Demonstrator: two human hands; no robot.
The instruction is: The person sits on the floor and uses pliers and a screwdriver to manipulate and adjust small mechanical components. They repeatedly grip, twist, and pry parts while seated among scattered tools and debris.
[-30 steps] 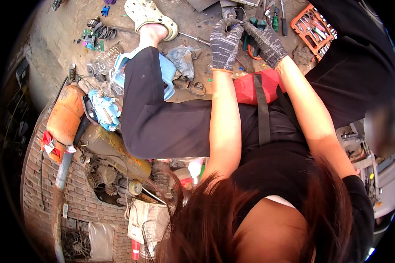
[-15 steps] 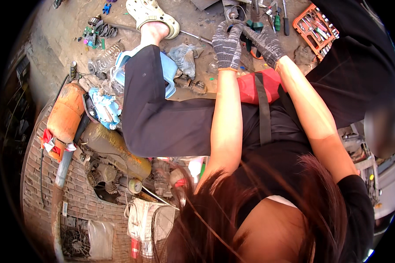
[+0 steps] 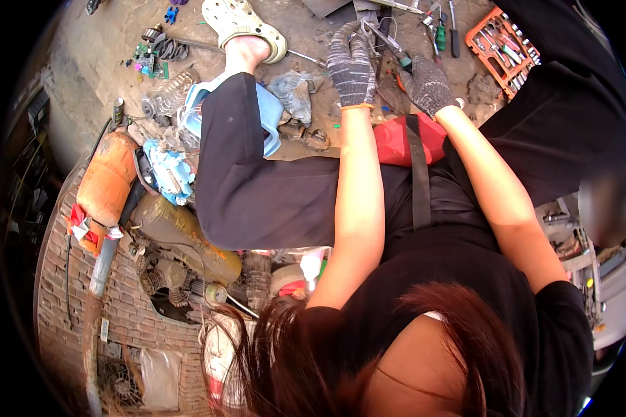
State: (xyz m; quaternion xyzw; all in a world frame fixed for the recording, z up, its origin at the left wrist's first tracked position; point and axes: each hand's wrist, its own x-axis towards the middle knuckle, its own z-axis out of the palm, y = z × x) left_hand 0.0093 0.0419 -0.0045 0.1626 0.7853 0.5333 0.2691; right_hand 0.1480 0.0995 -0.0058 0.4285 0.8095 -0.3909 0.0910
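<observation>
Both my hands wear grey knitted gloves with orange cuffs and are at the top centre, over the ground. My right hand [image 3: 428, 87] is closed round a long metal tool [image 3: 389, 43] with a green part and some orange by the palm; its exact kind is unclear. The tool slants up and left toward the fingertips of my left hand [image 3: 352, 66]. Those fingers curl together beside its far end, and whatever they pinch is too small to make out. A thin wire loop and dark metal parts lie just beyond. Below my wrists, a red cushion-like thing [image 3: 407, 141] with a black strap sits at my lap.
An orange tool case [image 3: 504, 50] with sockets lies open at right. Nearer stand a green-handled screwdriver [image 3: 440, 36] and a dark-handled tool [image 3: 454, 38]. To the left are a blue plastic stool [image 3: 271, 115], plastic bags [image 3: 292, 94], an orange cylinder [image 3: 108, 170] and brick paving [image 3: 69, 285].
My hands have moved apart: the left slightly left and up, the right slightly down. The long metal tool now shows between them, turned slanting toward my left fingers.
</observation>
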